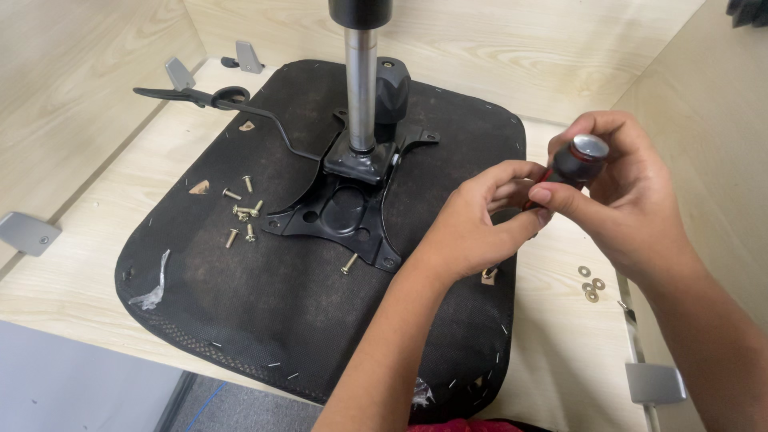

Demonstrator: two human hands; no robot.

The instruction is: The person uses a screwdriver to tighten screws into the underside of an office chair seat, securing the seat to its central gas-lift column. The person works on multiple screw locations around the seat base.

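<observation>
Black-handled screwdriver (578,160) gripped between both hands, right hand (632,192) topmost, left hand (472,228) below

Both hands meet over the upturned seat base (240,304): the right hand (632,192) grips a black-and-red screwdriver handle (578,160), the left hand (472,224) pinches its shaft. Loose screws (242,212) lie beside the black metal bracket (344,208).

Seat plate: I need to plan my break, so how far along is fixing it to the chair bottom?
Done: the black plate sits on the seat underside. In hand: both hands, left and right, grip a screwdriver. Left: loose screws, one by the plate's corner, and washers.
</observation>
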